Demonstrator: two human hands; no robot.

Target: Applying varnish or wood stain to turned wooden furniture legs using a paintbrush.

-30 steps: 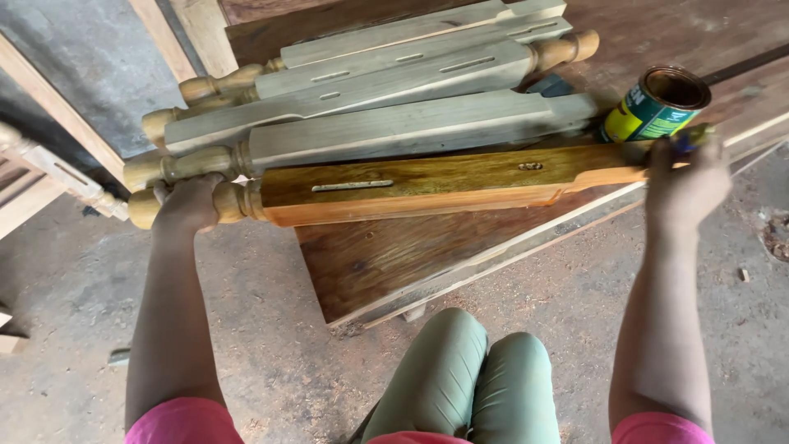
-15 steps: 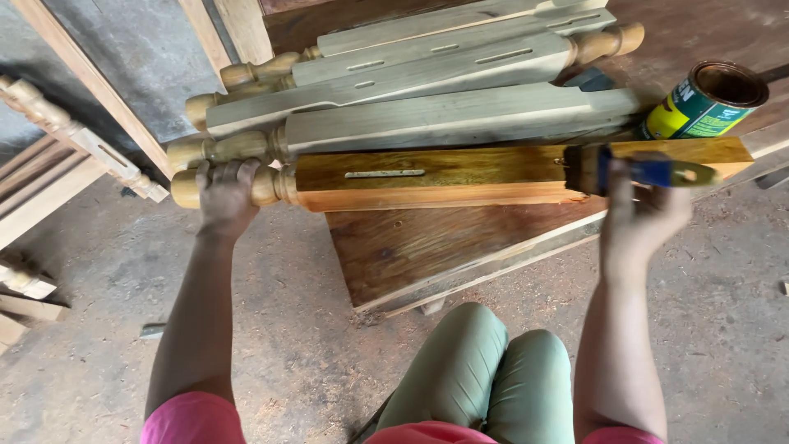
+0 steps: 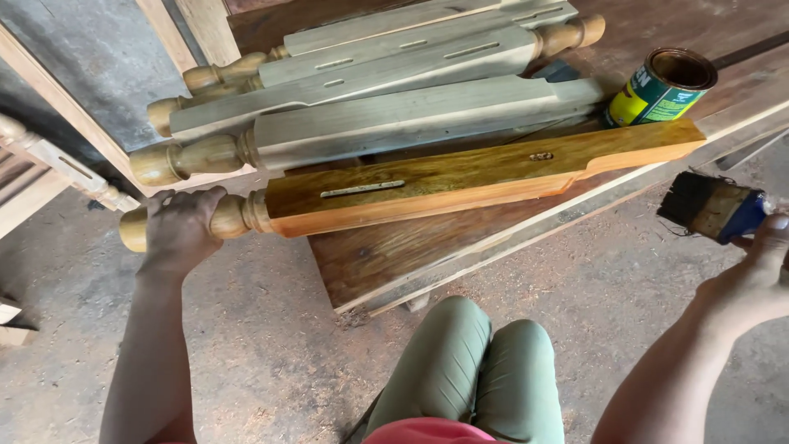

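My left hand (image 3: 182, 226) grips the turned round end of a varnished wooden leg (image 3: 460, 177), a long square post with a glossy amber-brown coat and a narrow slot in its top face. It lies across a dark wooden board (image 3: 386, 255). My right hand (image 3: 760, 263) holds a paintbrush (image 3: 711, 205) with a blue ferrule and dark bristles, lifted off to the right of the leg and clear of it. An open tin of varnish (image 3: 662, 86), green and yellow, stands on the board just behind the leg's far end.
Three unvarnished pale legs (image 3: 394, 78) lie side by side behind the varnished one. Wooden slats (image 3: 49, 164) lean at the left. The floor (image 3: 271, 353) is dusty concrete with sawdust. My knees (image 3: 468, 370) in green trousers are at the bottom centre.
My right hand has drawn the brush off the leg's right end, down and to the right, away from the tin. The left hand keeps its grip on the turned end.
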